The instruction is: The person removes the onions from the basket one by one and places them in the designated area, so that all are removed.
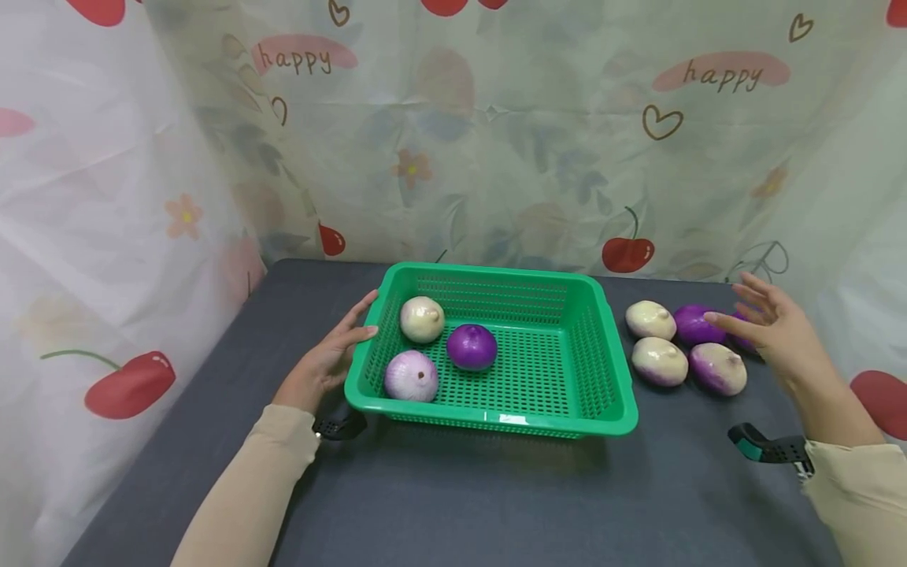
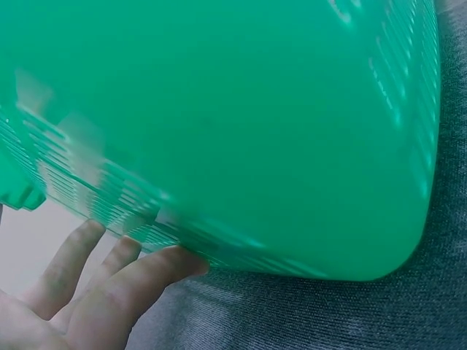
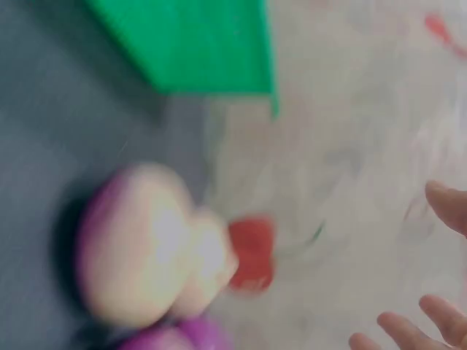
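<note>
A green plastic basket (image 1: pixel 496 420) holds a white onion (image 1: pixel 422 320), a pale purple onion (image 1: pixel 412 377) and a deep purple onion (image 1: pixel 472 347), all toward its left half. My left hand (image 1: pixel 327 358) rests against the basket's left side, thumb and forefinger at the rim; in the left wrist view its fingertips (image 2: pixel 191 264) touch the slotted wall. Several onions lie grouped right of the basket, among them a white onion (image 1: pixel 660 361), a white-and-purple onion (image 1: pixel 718 368) and a purple onion (image 1: pixel 697 324). Over that group hovers my right hand (image 1: pixel 786 335), fingers spread, holding nothing, partly hiding another purple onion.
Everything stands on a dark grey tabletop (image 1: pixel 453 496). A printed curtain (image 1: pixel 496 157) with cherries and lettering hangs close behind the table and along both sides. Black straps (image 1: pixel 772 447) circle both wrists.
</note>
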`<action>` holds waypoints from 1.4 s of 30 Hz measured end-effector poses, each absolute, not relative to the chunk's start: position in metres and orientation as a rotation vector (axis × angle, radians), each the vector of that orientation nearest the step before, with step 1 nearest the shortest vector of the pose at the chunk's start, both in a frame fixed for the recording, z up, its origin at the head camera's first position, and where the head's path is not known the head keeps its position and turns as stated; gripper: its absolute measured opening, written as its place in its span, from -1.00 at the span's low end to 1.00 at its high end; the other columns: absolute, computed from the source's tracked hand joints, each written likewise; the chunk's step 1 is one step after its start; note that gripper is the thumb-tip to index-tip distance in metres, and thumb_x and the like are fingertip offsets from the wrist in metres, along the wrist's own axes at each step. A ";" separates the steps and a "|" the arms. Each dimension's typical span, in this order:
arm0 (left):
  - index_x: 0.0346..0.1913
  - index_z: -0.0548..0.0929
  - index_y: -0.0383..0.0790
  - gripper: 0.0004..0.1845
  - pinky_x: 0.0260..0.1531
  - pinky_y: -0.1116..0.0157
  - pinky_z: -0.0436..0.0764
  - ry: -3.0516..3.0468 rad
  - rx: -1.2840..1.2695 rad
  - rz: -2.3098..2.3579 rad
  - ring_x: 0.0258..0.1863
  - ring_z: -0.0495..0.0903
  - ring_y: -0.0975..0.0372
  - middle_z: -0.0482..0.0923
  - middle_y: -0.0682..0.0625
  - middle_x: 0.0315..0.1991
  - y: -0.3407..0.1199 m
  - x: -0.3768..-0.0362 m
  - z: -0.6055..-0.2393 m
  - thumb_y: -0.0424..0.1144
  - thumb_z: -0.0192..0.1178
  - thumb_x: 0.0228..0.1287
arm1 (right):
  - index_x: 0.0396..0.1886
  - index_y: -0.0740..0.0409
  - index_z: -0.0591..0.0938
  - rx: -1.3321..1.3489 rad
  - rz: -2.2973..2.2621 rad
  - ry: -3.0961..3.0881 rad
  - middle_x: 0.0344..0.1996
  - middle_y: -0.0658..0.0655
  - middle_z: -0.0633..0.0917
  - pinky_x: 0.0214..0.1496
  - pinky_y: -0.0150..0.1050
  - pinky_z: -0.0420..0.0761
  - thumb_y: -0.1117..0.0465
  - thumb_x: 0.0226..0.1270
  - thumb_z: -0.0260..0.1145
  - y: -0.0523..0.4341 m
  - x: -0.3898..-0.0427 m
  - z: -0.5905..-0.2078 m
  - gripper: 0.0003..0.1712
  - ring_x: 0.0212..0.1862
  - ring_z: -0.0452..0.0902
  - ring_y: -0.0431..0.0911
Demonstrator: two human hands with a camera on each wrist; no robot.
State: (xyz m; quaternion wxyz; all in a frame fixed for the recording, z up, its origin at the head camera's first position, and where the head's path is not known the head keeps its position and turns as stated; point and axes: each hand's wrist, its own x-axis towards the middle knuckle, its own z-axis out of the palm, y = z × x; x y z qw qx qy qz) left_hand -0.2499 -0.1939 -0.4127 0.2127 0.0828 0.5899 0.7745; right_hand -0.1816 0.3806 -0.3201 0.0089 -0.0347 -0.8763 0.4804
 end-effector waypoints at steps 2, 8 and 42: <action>0.53 -0.09 0.29 -0.26 -0.06 0.14 0.60 1.637 0.229 2.150 0.29 0.30 -0.06 -0.08 -0.17 0.48 -0.194 -0.250 -0.413 -0.33 -0.06 0.48 | 0.54 -0.39 -0.16 -0.046 1.502 -2.729 0.55 -0.09 -0.03 0.44 -0.27 0.20 0.00 0.41 0.21 0.363 -0.184 -0.306 -0.07 0.54 -0.12 0.03; 0.53 -0.09 0.30 -0.26 -0.06 0.12 0.60 1.635 0.222 2.148 0.28 0.31 -0.07 -0.09 -0.18 0.49 -0.195 -0.251 -0.416 -0.34 -0.07 0.49 | 0.54 -0.34 -0.02 0.149 1.668 -2.611 0.52 -0.03 0.11 0.35 -0.39 0.32 0.14 0.38 0.26 0.304 -0.191 -0.279 -0.10 0.52 -0.01 0.01; 0.54 -0.12 0.28 -0.27 -0.10 0.18 0.62 1.655 0.244 2.141 0.09 0.50 0.14 -0.03 -0.17 0.44 -0.195 -0.251 -0.413 -0.34 -0.10 0.50 | 0.53 -0.07 0.09 0.460 2.334 -2.482 0.48 0.13 0.20 0.46 0.05 0.16 0.29 0.34 0.29 0.135 -0.263 -0.338 -0.13 0.49 0.07 0.12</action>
